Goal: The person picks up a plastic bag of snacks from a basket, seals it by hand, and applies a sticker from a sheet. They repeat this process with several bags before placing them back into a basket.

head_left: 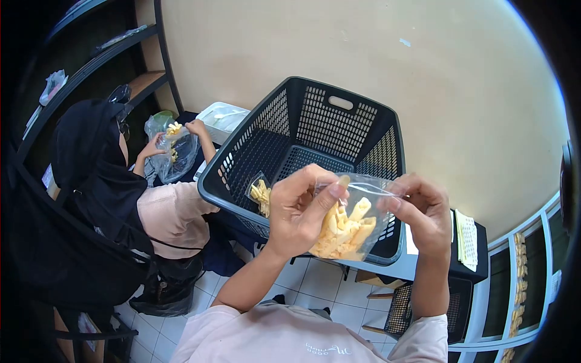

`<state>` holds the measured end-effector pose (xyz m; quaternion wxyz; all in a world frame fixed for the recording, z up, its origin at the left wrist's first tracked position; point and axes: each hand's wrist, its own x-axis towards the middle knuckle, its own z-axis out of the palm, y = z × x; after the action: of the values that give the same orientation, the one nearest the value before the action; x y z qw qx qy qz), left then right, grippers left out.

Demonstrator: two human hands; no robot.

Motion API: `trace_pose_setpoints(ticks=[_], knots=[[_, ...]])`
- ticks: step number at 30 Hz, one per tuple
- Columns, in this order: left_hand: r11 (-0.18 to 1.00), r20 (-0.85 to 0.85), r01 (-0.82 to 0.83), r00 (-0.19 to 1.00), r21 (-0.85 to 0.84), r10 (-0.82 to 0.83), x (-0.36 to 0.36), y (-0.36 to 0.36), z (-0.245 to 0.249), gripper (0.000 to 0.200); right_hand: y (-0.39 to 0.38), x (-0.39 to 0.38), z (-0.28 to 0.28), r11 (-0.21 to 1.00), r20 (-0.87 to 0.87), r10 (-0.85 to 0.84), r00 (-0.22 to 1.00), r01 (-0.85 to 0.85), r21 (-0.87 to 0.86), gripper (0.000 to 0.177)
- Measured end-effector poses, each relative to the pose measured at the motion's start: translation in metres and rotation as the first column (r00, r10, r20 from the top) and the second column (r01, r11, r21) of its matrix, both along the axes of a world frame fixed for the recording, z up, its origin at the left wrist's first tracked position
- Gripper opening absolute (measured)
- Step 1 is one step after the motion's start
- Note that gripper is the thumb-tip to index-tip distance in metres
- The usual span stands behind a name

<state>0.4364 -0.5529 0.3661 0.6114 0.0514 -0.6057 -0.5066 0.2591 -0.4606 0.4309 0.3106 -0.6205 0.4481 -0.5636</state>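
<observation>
A clear plastic bag (348, 233) of pale yellow snack pieces hangs between my two hands, over the near side of a dark plastic basket (301, 227). My left hand (305, 209) pinches the bag's top left corner between thumb and finger. At the top right corner, my right hand (420, 209) is closed on the bag's edge. The bag's mouth lies between them, and I cannot tell if it is sealed. Inside the basket, at its left, lies another small bag (261, 196) with similar snack pieces.
At the left a person (169, 212) in a black head covering handles a clear bag (175, 151) with snacks. Behind it sits a white container (221, 118). Dark shelves (97, 60) stand at far left, a rack (490, 290) at right, and a chair (399, 308) below.
</observation>
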Motion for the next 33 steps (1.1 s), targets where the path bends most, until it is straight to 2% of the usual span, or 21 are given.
trace_pose_setpoints(ticks=[2, 6, 8, 10, 12, 16, 17, 19, 20, 22, 23, 24, 26, 28, 33], knots=[[1.000, 0.021, 0.017, 1.000, -0.003, -0.016, 0.002, 0.003, -0.001, 0.007, 0.006, 0.000, -0.004, 1.000, 0.035, 0.019, 0.999, -0.019, -0.002, 0.009], [1.000, 0.094, 0.018, 0.995, 0.000, -0.018, 0.007, 0.008, -0.004, 0.005, 0.017, 0.008, -0.012, 0.998, -0.061, -0.064, 0.996, 0.062, -0.025, 0.007], [0.990, 0.154, 0.038, 0.988, -0.137, -0.016, 0.010, 0.011, -0.007, 0.005, 0.019, 0.007, -0.024, 0.996, -0.017, -0.070, 0.997, 0.070, -0.051, 0.010], [0.990, 0.139, 0.047, 0.990, -0.134, -0.028, 0.010, 0.018, -0.011, 0.006, 0.022, 0.005, -0.033, 0.976, -0.004, -0.137, 0.991, 0.134, -0.171, 0.012], [0.991, 0.174, 0.115, 0.979, -0.064, -0.102, 0.013, 0.026, -0.013, 0.008, 0.026, 0.009, -0.042, 0.971, 0.037, -0.169, 0.985, 0.173, -0.166, 0.013], [0.994, 0.174, -0.022, 0.984, -0.105, 0.040, 0.016, 0.033, -0.020, 0.009, 0.034, 0.021, -0.057, 0.967, 0.092, -0.145, 0.985, 0.161, -0.197, 0.010], [0.994, 0.177, -0.026, 0.983, -0.103, 0.044, 0.019, 0.034, -0.021, 0.009, 0.038, 0.024, -0.061, 0.974, 0.053, -0.135, 0.989, 0.143, -0.174, 0.010], [0.977, 0.190, -0.053, 0.977, -0.206, 0.093, 0.028, 0.033, -0.023, 0.007, 0.044, 0.026, -0.060, 0.991, -0.052, -0.081, 0.995, 0.075, -0.109, 0.012], [0.978, 0.194, -0.056, 0.976, -0.203, 0.096, 0.033, 0.032, -0.024, 0.007, 0.046, 0.028, -0.059, 0.992, -0.049, -0.077, 0.996, 0.072, -0.105, 0.012], [0.938, 0.315, 0.177, 0.946, -0.297, -0.079, 0.040, 0.031, -0.025, 0.007, 0.048, 0.033, -0.057, 0.996, -0.200, -0.080, 0.977, 0.069, -0.064, 0.016], [0.934, 0.388, 0.250, 0.912, -0.256, -0.138, 0.040, 0.036, -0.027, 0.010, 0.047, 0.037, -0.055, 0.998, -0.240, -0.049, 0.970, 0.040, -0.043, 0.014], [0.936, 0.391, 0.249, 0.910, -0.250, -0.137, 0.040, 0.039, -0.028, 0.010, 0.048, 0.041, -0.055, 0.999, -0.236, -0.045, 0.971, 0.037, -0.038, 0.014], [0.952, 0.444, 0.260, 0.881, -0.163, -0.165, 0.040, 0.043, -0.030, 0.012, 0.049, 0.047, -0.056, 0.995, -0.401, -0.099, 0.911, 0.094, -0.033, 0.011], [0.955, 0.488, 0.255, 0.859, -0.153, -0.151, 0.044, 0.043, -0.035, 0.015, 0.046, 0.053, -0.061, 0.994, -0.428, -0.104, 0.898, 0.085, -0.063, 0.012], [0.960, 0.580, 0.228, 0.809, -0.164, -0.094, 0.056, 0.046, -0.049, 0.024, 0.046, 0.067, -0.072, 0.999, -0.429, -0.031, 0.903, 0.033, -0.002, 0.013]])
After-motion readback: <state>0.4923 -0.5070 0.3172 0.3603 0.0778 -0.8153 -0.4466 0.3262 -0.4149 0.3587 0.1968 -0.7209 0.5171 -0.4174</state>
